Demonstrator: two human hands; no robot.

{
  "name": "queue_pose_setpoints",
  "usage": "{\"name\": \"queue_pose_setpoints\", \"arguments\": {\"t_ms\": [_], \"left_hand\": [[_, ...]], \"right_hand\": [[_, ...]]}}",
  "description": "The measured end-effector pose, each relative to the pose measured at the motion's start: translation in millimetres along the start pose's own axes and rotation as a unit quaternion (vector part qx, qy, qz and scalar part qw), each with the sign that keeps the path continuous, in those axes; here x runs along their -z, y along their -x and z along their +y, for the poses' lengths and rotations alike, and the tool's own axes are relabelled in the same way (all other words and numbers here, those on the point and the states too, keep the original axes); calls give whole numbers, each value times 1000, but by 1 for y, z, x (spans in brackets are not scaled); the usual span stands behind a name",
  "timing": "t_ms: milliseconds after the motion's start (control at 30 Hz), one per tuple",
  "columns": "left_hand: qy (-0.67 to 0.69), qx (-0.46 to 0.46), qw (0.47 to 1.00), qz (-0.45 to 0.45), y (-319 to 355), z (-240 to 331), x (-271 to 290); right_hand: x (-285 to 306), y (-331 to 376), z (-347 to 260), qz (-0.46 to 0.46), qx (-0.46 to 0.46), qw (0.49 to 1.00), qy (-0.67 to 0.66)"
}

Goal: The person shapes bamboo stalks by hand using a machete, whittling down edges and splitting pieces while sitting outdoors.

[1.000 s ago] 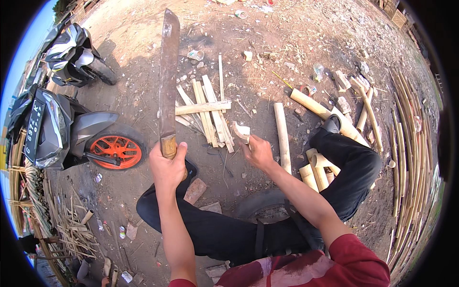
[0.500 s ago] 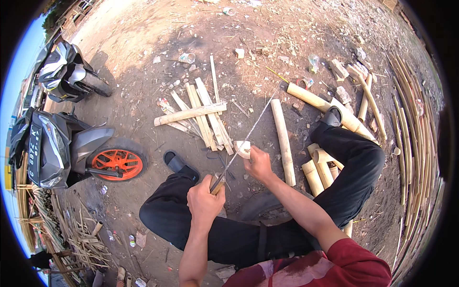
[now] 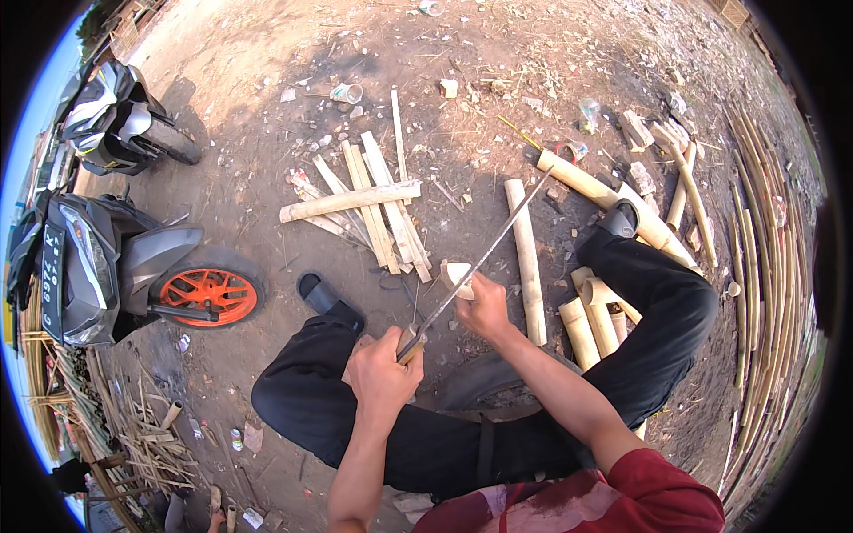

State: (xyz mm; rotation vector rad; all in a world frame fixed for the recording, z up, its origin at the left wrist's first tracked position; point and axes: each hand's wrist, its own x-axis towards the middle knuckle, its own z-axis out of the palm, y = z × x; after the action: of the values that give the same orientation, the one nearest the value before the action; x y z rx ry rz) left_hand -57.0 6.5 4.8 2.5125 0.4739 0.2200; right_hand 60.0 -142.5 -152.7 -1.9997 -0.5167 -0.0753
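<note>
My left hand (image 3: 384, 371) is closed round the near end of a long thin grey rod (image 3: 504, 233), perhaps a blade seen edge-on. Beside those fingers shows a short wooden piece (image 3: 410, 340), possibly its handle. The rod slants up and to the right, away from me. My right hand (image 3: 484, 307) grips a small pale block (image 3: 456, 276) close against the rod; its material is unclear, and fingers cover its lower part. Both hands are above the ground between my spread knees.
Split bamboo strips (image 3: 380, 200) lie ahead, with one bamboo piece (image 3: 330, 204) across them. Bamboo tubes (image 3: 527, 266) lie to the right, near a tyre (image 3: 484, 377). Long bamboo poles (image 3: 782, 284) line the far right. Two parked motorcycles (image 3: 98, 266) stand left.
The rod's far end has swung to the right and now crosses in front of the pale block's right side. My hands have shifted only slightly, and the view has turned a little.
</note>
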Motion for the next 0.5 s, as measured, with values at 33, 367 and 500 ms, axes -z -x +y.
{"name": "queue_pose_setpoints", "arguments": {"t_ms": [33,367,500], "left_hand": [[3,-7,1000,0,-1,1,1],[-20,1,1000,-19,-2,9,3],[-36,37,998,-33,-6,12,2]], "right_hand": [[1,0,0,-6,-2,1000,-1],[8,2,5,-49,-16,999,-1],[5,-4,8,-53,-20,998,-3]]}}
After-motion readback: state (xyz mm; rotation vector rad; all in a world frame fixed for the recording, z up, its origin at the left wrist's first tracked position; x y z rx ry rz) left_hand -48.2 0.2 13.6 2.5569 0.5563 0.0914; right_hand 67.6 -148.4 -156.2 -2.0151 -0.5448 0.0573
